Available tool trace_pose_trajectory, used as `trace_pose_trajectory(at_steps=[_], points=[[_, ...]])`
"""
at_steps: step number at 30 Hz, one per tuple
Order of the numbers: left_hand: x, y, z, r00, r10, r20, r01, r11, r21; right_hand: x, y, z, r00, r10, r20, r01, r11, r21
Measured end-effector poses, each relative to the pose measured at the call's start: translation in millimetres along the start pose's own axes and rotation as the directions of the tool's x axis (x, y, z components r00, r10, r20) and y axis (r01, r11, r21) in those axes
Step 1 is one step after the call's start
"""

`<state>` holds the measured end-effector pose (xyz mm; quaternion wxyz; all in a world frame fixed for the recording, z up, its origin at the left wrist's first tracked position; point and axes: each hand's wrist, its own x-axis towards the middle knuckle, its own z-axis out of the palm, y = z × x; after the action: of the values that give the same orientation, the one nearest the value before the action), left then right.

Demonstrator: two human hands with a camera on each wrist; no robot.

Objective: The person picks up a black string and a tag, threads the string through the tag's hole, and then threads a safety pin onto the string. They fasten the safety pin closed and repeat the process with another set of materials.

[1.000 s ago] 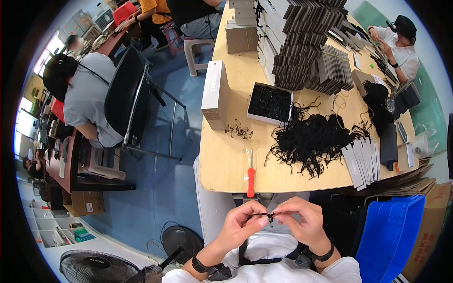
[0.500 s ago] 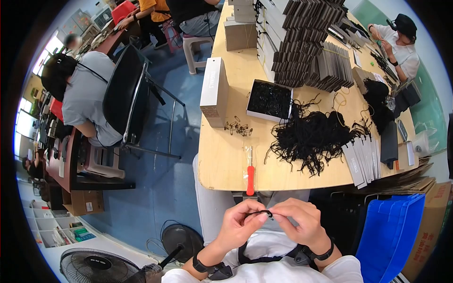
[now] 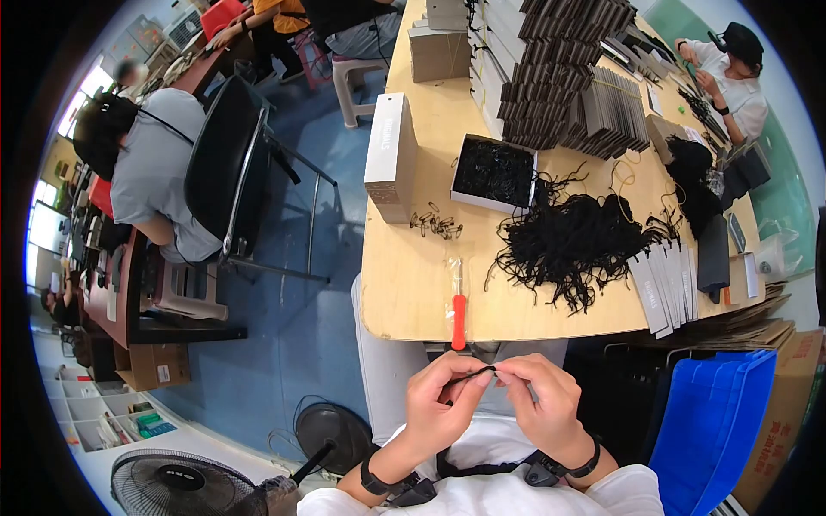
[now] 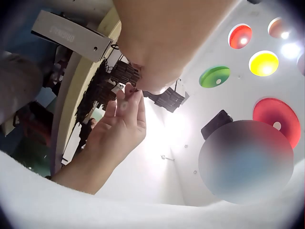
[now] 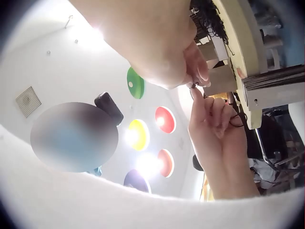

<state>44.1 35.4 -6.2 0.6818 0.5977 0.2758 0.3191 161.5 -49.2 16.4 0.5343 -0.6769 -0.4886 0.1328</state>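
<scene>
Both hands meet in front of the lap, just short of the table's near edge in the head view. My left hand [image 3: 440, 402] pinches a thin black cord [image 3: 471, 376] between thumb and index finger. Fingertips of my right hand [image 3: 545, 402] pinch the same cord at its right end, close against the left fingertips. A loop of the black cord [image 5: 241, 119] sticks out by the left hand's curled fingers in the right wrist view. What lies between the two sets of fingertips is mostly hidden.
On the table [image 3: 404, 301] lie a red-handled tool [image 3: 459, 318], small metal pins [image 3: 437, 224], a box of black pieces [image 3: 495, 170] and a heap of black cords [image 3: 568, 249]. Stacked grey cards [image 3: 551, 95] rise behind. A blue bin [image 3: 710, 430] stands at right.
The small loop of cord that showed at the fingertips a second ago now appears as a straighter length. Both hands have shifted slightly upward in the head view and still hold the cord.
</scene>
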Motion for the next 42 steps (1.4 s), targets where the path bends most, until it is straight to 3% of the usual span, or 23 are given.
trace_pose_trajectory(at_steps=[5,8,10,11,13,17,19,24,26,30,32,33,35,36,38,42], points=[[2,9,7,0.996,0.078,-0.052,-0.062,0.963,0.262,-6,7,6,0.996,0.077,-0.049,-0.076,0.997,0.006],[2,9,9,0.997,0.026,-0.068,-0.006,0.961,0.277,-9,10,9,0.994,0.111,-0.024,-0.111,0.994,-0.017],[2,8,8,0.998,0.033,-0.055,-0.014,0.952,0.306,-9,8,8,0.947,0.318,0.047,-0.321,0.929,0.182],[1,8,7,0.998,0.041,-0.041,-0.025,0.942,0.334,-10,9,6,0.946,0.32,0.048,-0.323,0.929,0.182],[0,6,4,0.999,0.027,-0.024,-0.017,0.939,0.344,-8,12,-2,0.813,0.501,0.297,-0.582,0.712,0.392],[-2,2,0,1.0,0.005,0.008,-0.008,0.933,0.361,0,10,-7,0.797,0.496,0.345,-0.603,0.685,0.409],[-1,4,2,0.999,0.037,-0.001,-0.033,0.918,0.394,3,11,-10,0.848,0.411,0.336,-0.504,0.82,0.271],[-1,4,6,0.991,0.128,-0.029,-0.098,0.871,0.482,9,6,-13,0.85,0.397,0.345,-0.485,0.845,0.224],[-2,-1,4,0.97,0.242,0.017,-0.207,0.786,0.583,9,6,-13,0.857,0.389,0.338,-0.47,0.86,0.202],[0,5,6,0.977,0.214,-0.002,-0.172,0.791,0.587,9,8,-12,0.894,0.315,0.319,-0.367,0.923,0.114],[1,9,6,0.999,0.019,-0.028,-0.004,0.886,0.463,8,10,-11,0.913,0.275,0.3,-0.311,0.947,0.08],[2,8,3,0.999,0.016,-0.029,-0.001,0.886,0.463,8,10,-10,0.919,0.264,0.293,-0.289,0.956,0.044],[3,5,-7,0.93,-0.355,0.093,0.341,0.93,0.14,7,11,-10,0.923,0.254,0.288,-0.267,0.964,0.008],[4,6,-9,0.93,-0.356,0.091,0.342,0.929,0.139,8,10,-10,0.927,0.236,0.292,-0.242,0.97,-0.015],[9,8,-13,0.838,-0.489,0.242,0.533,0.829,-0.171,8,11,-10,0.929,0.218,0.298,-0.217,0.975,-0.037],[11,9,-18,0.769,-0.551,0.325,0.635,0.721,-0.278,6,13,-8,0.962,0.097,0.257,-0.082,0.994,-0.067]])
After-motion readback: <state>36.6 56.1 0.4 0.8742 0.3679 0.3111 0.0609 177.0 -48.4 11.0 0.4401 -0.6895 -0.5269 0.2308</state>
